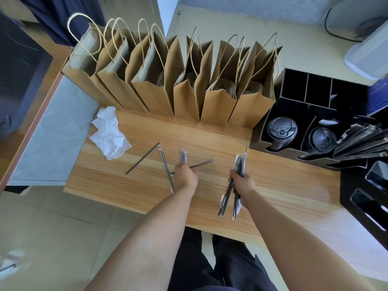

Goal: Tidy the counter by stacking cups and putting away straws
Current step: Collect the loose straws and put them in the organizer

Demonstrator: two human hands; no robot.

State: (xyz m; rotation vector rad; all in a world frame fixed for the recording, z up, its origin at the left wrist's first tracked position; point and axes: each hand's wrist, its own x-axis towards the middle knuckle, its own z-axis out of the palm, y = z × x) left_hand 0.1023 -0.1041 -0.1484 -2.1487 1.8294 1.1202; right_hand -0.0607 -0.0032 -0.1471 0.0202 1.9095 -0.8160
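Note:
My right hand [242, 183] grips a bundle of wrapped dark straws [237, 171], held upright over the wooden counter [283, 185]. My left hand [186, 175] is closed around a few short wrapped straws [183, 156] that stick out beyond its fingers. Three loose straws lie on the counter: one slanted at the left [142, 158], one beside it [167, 171], and one [202, 164] running right from under my left hand. A black organizer [260, 141] at the right holds a stack of dark lids [282, 129], clear dome lids [321, 139] and more wrapped straws [361, 139].
A row of open brown paper bags [184, 101] lines the back of the counter. Crumpled white tissue [109, 133] lies at the left. A second black rack [369, 198] sits at the right edge. The counter's front edge is near my body.

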